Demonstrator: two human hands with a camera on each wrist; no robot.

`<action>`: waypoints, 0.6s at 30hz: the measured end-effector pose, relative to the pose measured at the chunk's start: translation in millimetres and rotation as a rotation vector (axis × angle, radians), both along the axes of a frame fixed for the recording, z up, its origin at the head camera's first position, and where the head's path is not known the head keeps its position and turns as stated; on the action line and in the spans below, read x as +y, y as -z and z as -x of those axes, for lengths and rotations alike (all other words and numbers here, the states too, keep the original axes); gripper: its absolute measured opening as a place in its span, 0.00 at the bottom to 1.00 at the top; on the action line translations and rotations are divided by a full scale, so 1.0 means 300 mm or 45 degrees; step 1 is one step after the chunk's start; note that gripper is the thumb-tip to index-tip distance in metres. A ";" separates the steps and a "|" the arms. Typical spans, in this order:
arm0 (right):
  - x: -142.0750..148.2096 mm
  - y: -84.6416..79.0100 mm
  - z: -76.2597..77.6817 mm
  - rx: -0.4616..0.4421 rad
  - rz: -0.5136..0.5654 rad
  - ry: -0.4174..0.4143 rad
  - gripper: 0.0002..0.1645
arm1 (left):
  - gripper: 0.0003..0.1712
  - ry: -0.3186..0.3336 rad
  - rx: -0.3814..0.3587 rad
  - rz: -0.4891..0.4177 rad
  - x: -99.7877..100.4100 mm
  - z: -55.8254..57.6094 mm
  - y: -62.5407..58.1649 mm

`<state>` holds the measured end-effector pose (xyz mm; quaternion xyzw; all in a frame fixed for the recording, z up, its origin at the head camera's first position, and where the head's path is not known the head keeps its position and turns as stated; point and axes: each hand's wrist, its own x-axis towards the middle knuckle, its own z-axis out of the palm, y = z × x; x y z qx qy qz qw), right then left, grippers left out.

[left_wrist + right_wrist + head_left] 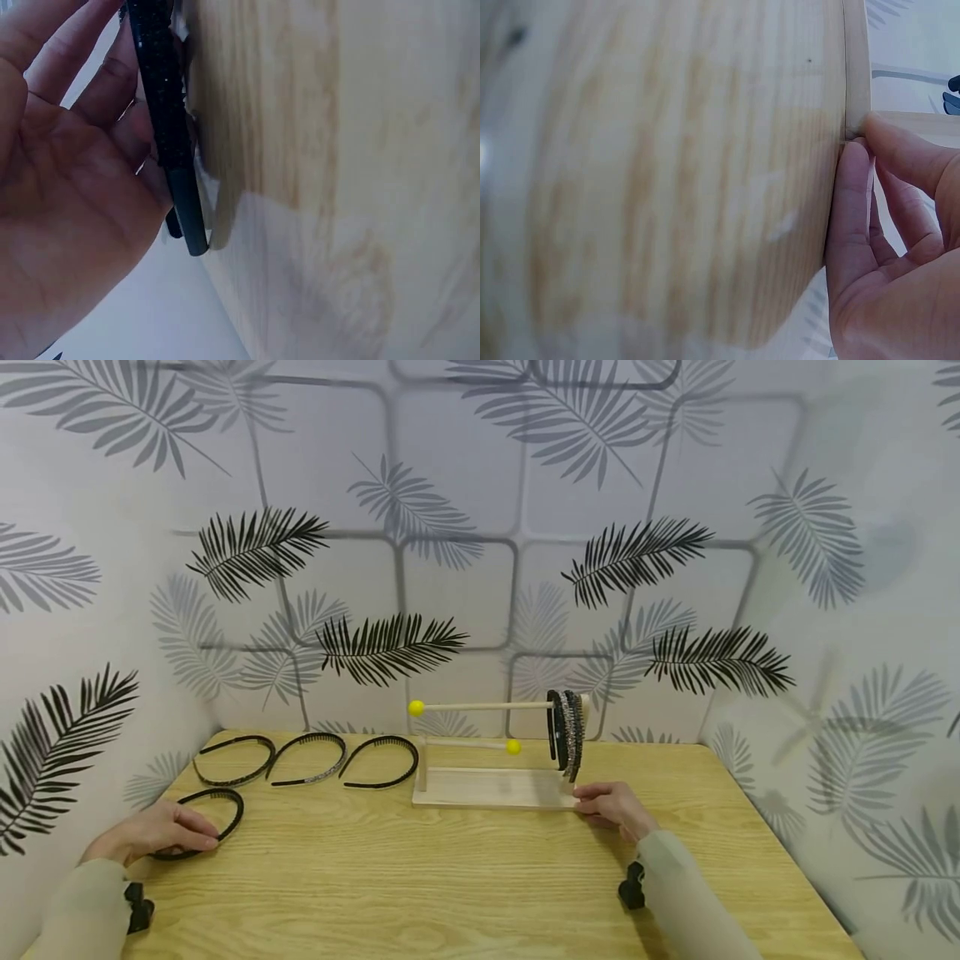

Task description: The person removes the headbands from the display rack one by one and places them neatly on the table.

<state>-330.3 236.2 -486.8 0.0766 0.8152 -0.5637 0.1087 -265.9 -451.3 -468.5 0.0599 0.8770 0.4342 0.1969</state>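
Note:
At the table's left side, my left hand (161, 829) holds a black headband (240, 811) by its near side, thumb and fingers on the band. Close up in the left wrist view, the headband's dark, textured surface (159, 90) crosses in front of the curled fingers. My right hand (613, 806) pinches the right end of the base of a wooden stand (487, 787); thumb and forefinger meet at that edge in the right wrist view. Several dark and glittery headbands (561, 731) hang together at the right end of the stand's upper rod, which has a yellow ball tip (416, 708).
Three more headbands lie in a row left of the stand: one at far left (271, 762), one partly glittery (342, 756) and one black (416, 760). A lower rod ends in a yellow ball (513, 747). Leaf-patterned walls border the wooden table (450, 885).

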 end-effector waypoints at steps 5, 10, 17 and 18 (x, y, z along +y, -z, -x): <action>0.007 0.001 -0.004 0.001 0.002 0.013 0.20 | 0.20 -0.002 0.025 0.013 0.010 0.013 0.016; 0.009 -0.003 -0.007 -0.002 0.006 0.009 0.21 | 0.20 -0.004 0.041 0.051 0.009 0.019 0.025; -0.004 -0.004 -0.005 -0.001 0.003 0.011 0.21 | 0.20 0.000 0.065 0.055 0.006 0.008 0.015; -0.006 -0.003 -0.004 -0.002 0.000 0.009 0.21 | 0.20 0.001 0.070 0.060 0.005 0.006 0.014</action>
